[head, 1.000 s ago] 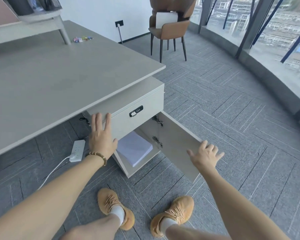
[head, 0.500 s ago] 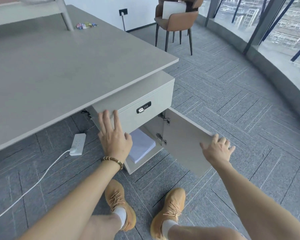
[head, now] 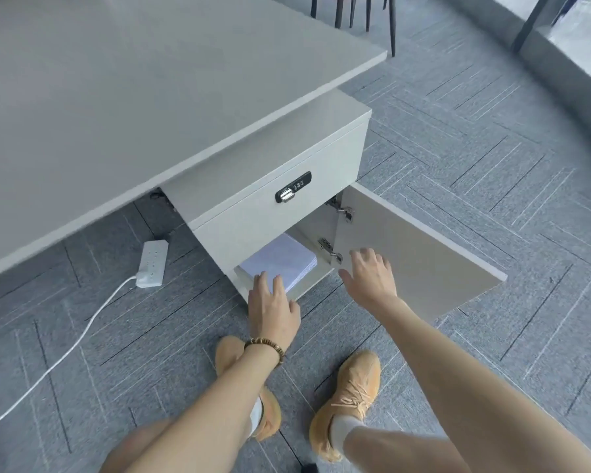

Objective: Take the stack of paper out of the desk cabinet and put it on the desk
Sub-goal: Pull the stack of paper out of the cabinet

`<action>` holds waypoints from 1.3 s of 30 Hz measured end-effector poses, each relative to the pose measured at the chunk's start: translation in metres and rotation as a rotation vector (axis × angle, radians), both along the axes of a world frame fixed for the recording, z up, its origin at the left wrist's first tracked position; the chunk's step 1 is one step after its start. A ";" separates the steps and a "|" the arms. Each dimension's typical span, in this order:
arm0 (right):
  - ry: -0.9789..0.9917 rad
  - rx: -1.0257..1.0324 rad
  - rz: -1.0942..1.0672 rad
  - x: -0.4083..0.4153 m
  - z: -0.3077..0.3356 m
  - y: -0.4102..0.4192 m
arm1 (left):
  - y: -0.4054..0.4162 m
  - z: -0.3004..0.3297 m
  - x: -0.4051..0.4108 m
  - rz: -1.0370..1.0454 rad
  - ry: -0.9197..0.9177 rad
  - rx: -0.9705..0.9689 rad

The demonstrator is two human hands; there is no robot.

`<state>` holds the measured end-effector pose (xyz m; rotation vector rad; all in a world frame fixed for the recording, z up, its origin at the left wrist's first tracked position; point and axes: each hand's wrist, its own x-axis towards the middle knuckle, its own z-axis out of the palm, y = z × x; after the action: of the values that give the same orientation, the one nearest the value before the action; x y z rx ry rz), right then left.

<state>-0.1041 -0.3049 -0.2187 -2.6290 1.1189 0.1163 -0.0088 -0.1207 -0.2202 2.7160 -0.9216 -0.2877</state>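
Note:
A white stack of paper point(head: 280, 262) lies flat inside the lower compartment of the desk cabinet point(head: 253, 230), under a drawer with a black lock. The cabinet door point(head: 413, 254) stands swung wide to the right. My left hand point(head: 272, 308), with a bead bracelet on the wrist, is open, its fingertips at the stack's near edge. My right hand point(head: 369, 276) hovers open in front of the door's hinge side, holding nothing. The grey desk point(head: 133, 97) top spreads above the cabinet.
A white power strip point(head: 152, 264) with its cable lies on the grey carpet left of the cabinet. My two feet in orange shoes point(head: 350, 394) stand in front of it. Chair legs point(head: 365, 15) show at the top.
My left hand dropped from the drawer front to the paper's near edge. My right hand left the door's outer edge and moved in toward the hinges. The view tilted down and closer.

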 end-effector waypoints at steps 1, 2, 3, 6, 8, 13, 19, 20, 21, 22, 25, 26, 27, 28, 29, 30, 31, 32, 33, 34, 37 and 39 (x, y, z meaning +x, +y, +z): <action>0.021 0.029 0.016 0.009 -0.013 -0.001 | -0.004 -0.017 0.008 0.034 0.051 0.021; 0.038 0.061 0.032 0.018 -0.026 -0.001 | -0.008 -0.034 0.016 0.055 0.089 0.041; 0.051 0.094 0.045 0.027 -0.038 -0.003 | -0.013 -0.050 0.023 0.064 0.121 0.054; 0.094 0.163 0.067 0.055 -0.081 -0.010 | -0.034 -0.097 0.045 0.093 0.210 0.051; 0.115 0.207 0.064 0.072 -0.111 -0.017 | -0.050 -0.125 0.061 0.146 0.270 0.032; 0.149 0.307 0.065 0.109 -0.177 -0.034 | -0.078 -0.188 0.095 0.358 0.448 0.032; 0.141 0.377 0.054 0.147 -0.251 -0.051 | -0.095 -0.244 0.126 0.593 0.591 0.098; 0.140 0.387 0.056 0.154 -0.263 -0.054 | -0.096 -0.253 0.131 0.629 0.616 0.099; 0.135 0.393 0.054 0.160 -0.272 -0.058 | -0.097 -0.262 0.135 0.658 0.635 0.096; 0.122 0.393 0.048 0.166 -0.281 -0.063 | -0.098 -0.271 0.140 0.678 0.653 0.088; 0.091 0.385 0.022 0.179 -0.299 -0.077 | -0.101 -0.295 0.149 0.746 0.683 0.051; 0.092 0.385 0.019 0.181 -0.305 -0.080 | -0.102 -0.301 0.151 0.767 0.680 0.048; 0.099 0.387 0.018 0.183 -0.309 -0.082 | -0.102 -0.305 0.152 0.782 0.676 0.058; 0.103 0.391 0.018 0.184 -0.313 -0.084 | -0.102 -0.311 0.154 0.790 0.672 0.071; 0.100 0.404 0.011 0.185 -0.317 -0.085 | -0.101 -0.321 0.156 0.791 0.669 0.073; 0.085 0.423 -0.002 0.187 -0.319 -0.086 | -0.098 -0.333 0.161 0.793 0.659 0.066; 0.059 0.450 -0.026 0.189 -0.320 -0.086 | -0.093 -0.353 0.167 0.801 0.657 0.071; 0.029 0.481 -0.055 0.190 -0.321 -0.085 | -0.088 -0.370 0.173 0.825 0.655 0.071; 0.005 0.510 -0.081 0.191 -0.320 -0.085 | -0.085 -0.381 0.176 0.857 0.642 0.061; -0.008 0.535 -0.099 0.191 -0.319 -0.084 | -0.081 -0.393 0.178 0.883 0.619 0.052; -0.015 0.574 -0.141 0.178 -0.316 -0.079 | -0.093 -0.347 0.150 0.863 0.593 0.142; -0.014 0.590 -0.189 0.161 -0.313 -0.074 | -0.097 -0.319 0.124 0.871 0.622 0.170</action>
<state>0.0565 -0.3791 -0.5319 -1.9950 1.1130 0.3318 0.1153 -0.2176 -0.5391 2.5946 0.4601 -0.9480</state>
